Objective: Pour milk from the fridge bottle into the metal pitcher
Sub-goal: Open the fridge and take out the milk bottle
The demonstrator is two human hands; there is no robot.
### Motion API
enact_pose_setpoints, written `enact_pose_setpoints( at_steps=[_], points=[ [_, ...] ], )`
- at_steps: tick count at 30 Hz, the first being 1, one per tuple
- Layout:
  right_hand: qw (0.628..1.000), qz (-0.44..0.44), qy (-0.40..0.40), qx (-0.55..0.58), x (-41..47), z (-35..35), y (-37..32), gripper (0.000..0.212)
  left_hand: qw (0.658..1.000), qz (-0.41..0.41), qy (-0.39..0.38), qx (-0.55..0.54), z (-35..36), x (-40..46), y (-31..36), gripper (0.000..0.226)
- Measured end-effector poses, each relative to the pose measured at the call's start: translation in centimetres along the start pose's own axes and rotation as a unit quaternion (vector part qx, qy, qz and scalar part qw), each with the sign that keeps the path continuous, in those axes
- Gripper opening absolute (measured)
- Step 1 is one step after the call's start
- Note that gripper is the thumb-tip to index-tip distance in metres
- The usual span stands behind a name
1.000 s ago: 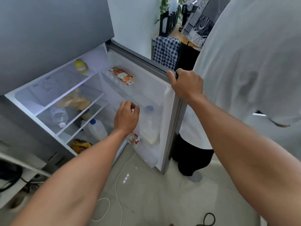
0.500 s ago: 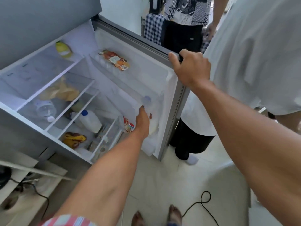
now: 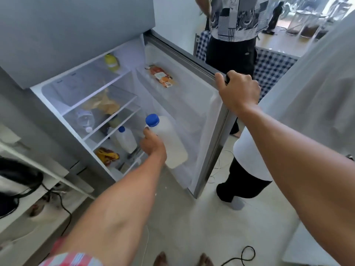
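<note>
The left hand (image 3: 152,145) grips a white plastic milk bottle (image 3: 171,143) around its upper body, fingers curled round the far side and thumb up by the neck. The bottle is held clear of the door shelves, in front of the inner face of the open fridge door (image 3: 192,112). Its long axis runs on a slant — the blue cap (image 3: 152,120) points up and to the left, toward the fridge's interior, while the base sits lower and to the right, nearer the door's bottom edge. It looks nearly full of milk.

The right hand (image 3: 238,91) is clenched over the top edge of the fridge door, fingers wrapped over the far side.

Inside the fridge, a second, smaller white bottle with a blue cap (image 3: 124,139) stands on the lower shelf, just left of the held bottle and apart from it. Below that lies a yellow and red packet (image 3: 107,155). The middle shelf carries a clear plastic bottle on its side (image 3: 85,120) and a crumpled yellowish bag (image 3: 104,104); a yellow lemon-shaped squeezer (image 3: 111,61) sits on the top shelf. A flat pack of sliced meat (image 3: 161,75) lies in the door's upper rack.

Behind the door stands another person in a patterned shirt (image 3: 236,16) and black trousers. A black cable (image 3: 244,256) loops on the tiled floor — the wearer's bare toes show at the bottom edge.
</note>
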State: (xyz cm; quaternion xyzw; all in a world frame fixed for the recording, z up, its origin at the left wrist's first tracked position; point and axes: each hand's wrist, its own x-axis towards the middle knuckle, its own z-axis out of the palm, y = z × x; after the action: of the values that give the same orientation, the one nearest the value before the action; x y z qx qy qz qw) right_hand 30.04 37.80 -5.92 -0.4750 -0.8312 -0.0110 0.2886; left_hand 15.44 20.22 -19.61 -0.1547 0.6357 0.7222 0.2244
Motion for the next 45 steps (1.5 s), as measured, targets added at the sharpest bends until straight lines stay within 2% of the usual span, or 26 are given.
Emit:
enact_pose_setpoints(
  at_steps=[5, 8, 10, 13, 14, 16, 18, 23, 28, 31, 35, 45],
  points=[
    [0.999, -0.014, -0.007, 0.04, -0.8, -0.6, -0.6, 0.056, 0.991, 0.093, 0.002, 0.093, -2.1, -2.4, 2.7, 0.058],
    [0.996, -0.045, 0.007, 0.077, -1.8, -0.8, -1.4, 0.047, 0.978, 0.153, 0.037, 0.14, -2.9, -4.1, 4.9, 0.046],
    [0.993, -0.074, 0.013, 0.095, -2.8, -0.9, -2.0, 0.04, 0.969, 0.177, 0.059, 0.164, -3.6, -4.4, 5.8, 0.046],
    [0.987, -0.129, 0.006, 0.092, -4.4, -1.4, -3.3, 0.031, 0.964, 0.177, 0.09, 0.177, -4.7, -4.5, 6.7, 0.06],
    [0.984, -0.15, -0.001, 0.093, -5.0, -1.7, -3.9, 0.028, 0.962, 0.18, 0.1, 0.179, -5.2, -4.5, 7.0, 0.06],
    [0.979, -0.182, -0.016, 0.093, -6.0, -1.9, -4.9, 0.025, 0.96, 0.185, 0.112, 0.176, -6.2, -5.2, 7.9, 0.044],
    [0.969, -0.223, -0.006, 0.104, -7.2, -1.7, -6.3, 0.03, 0.959, 0.198, 0.117, 0.168, -7.7, -5.2, 8.7, 0.036],
    [0.947, -0.261, -0.009, 0.185, -9.9, 0.1, -11.4, 0.05, 0.962, 0.188, 0.162, 0.115, -12.8, -3.3, 11.5, 0.055],
    [0.933, -0.297, -0.036, 0.202, -11.9, 1.7, -17.1, 0.054, 0.959, 0.21, 0.17, 0.089, -17.4, -1.3, 14.4, 0.046],
    [0.917, -0.327, -0.062, 0.219, -12.7, 2.7, -20.1, 0.046, 0.96, 0.204, 0.171, 0.081, -19.8, -0.5, 15.9, 0.044],
    [0.895, -0.387, -0.087, 0.204, -13.3, 4.1, -24.1, 0.039, 0.957, 0.219, 0.183, 0.053, -22.0, 0.4, 17.4, 0.039],
    [0.863, -0.436, -0.215, 0.138, -10.6, 7.2, -33.6, 0.061, 0.947, 0.218, 0.236, 0.027, -25.1, 2.6, 20.5, 0.049]
  ],
)
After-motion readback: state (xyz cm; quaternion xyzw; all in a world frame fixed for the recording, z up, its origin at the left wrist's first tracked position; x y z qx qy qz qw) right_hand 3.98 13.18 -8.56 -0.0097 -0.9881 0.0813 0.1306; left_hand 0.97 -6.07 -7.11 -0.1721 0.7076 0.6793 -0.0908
